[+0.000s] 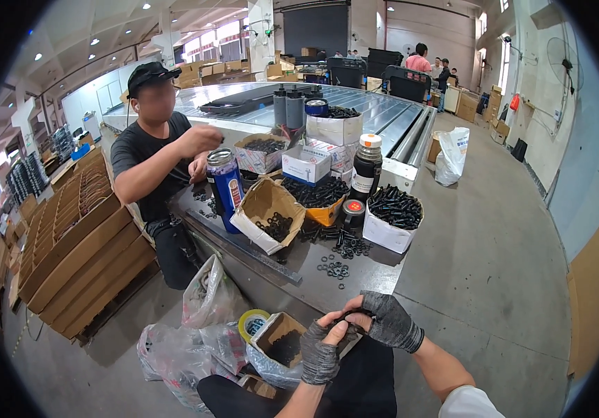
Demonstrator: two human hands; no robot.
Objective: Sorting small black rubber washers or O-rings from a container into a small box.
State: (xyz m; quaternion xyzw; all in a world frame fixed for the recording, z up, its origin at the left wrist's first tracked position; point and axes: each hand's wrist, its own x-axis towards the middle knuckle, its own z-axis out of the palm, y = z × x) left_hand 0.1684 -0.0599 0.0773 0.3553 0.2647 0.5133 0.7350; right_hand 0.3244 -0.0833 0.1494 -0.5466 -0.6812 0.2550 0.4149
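Black fasteners [334, 268] on grey workbench [376, 268], warehouse floor [494, 279].

A small black part [345, 320] sits pinched between the fingertips of both gloved hands, low in the view, just off the near edge of the counter [299, 268]. It is dark, short and mostly hidden by the fingers, so its exact shape cannot be told. It hangs above a dark lap, touching nothing but the gloves.

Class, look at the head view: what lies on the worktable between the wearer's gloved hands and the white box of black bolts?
In the head view, loose black washers lie scattered on the worktable, between the hands and the white box.
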